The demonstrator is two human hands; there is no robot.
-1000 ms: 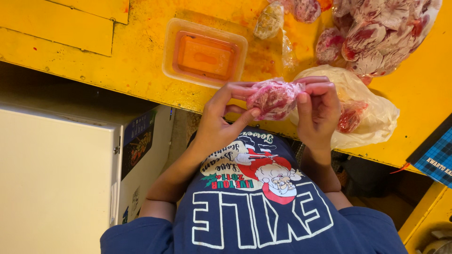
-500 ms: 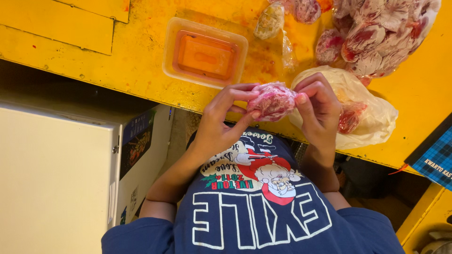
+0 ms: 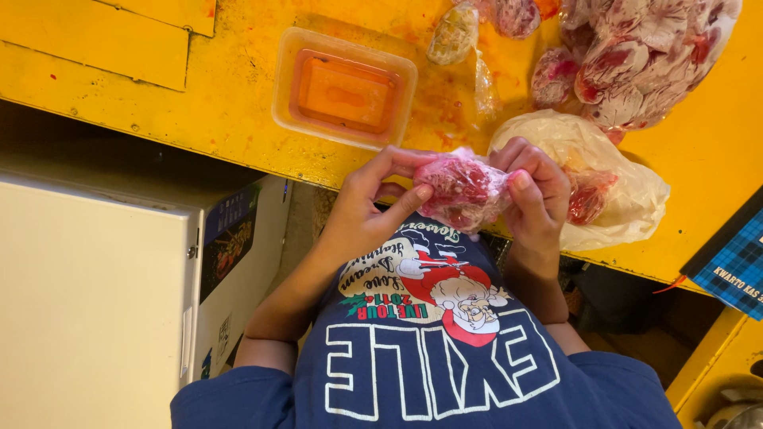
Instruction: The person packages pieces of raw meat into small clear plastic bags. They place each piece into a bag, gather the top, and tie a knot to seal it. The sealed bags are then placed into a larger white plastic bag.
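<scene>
Both my hands hold a small clear plastic bag point(image 3: 461, 189) filled with red and pink chunks, just in front of the yellow table's edge point(image 3: 199, 95). My left hand point(image 3: 369, 210) pinches the bag's left side with thumb and fingers. On the bag's right side, my right hand point(image 3: 536, 199) curls its fingers over the top. The bag is bunched tight between the two hands, above my dark blue printed shirt.
A clear plastic tub point(image 3: 343, 86) with orange liquid sits on the stained table. A pile of filled small bags point(image 3: 636, 63) lies at the far right, with a larger whitish plastic bag point(image 3: 612, 175) below it. A white cabinet point(image 3: 87, 302) stands on the left, a blue checked item point(image 3: 735, 262) on the right.
My hands have closed in on the bag. Earlier it was stretched wider between them, and now it is bunched into a tighter ball.
</scene>
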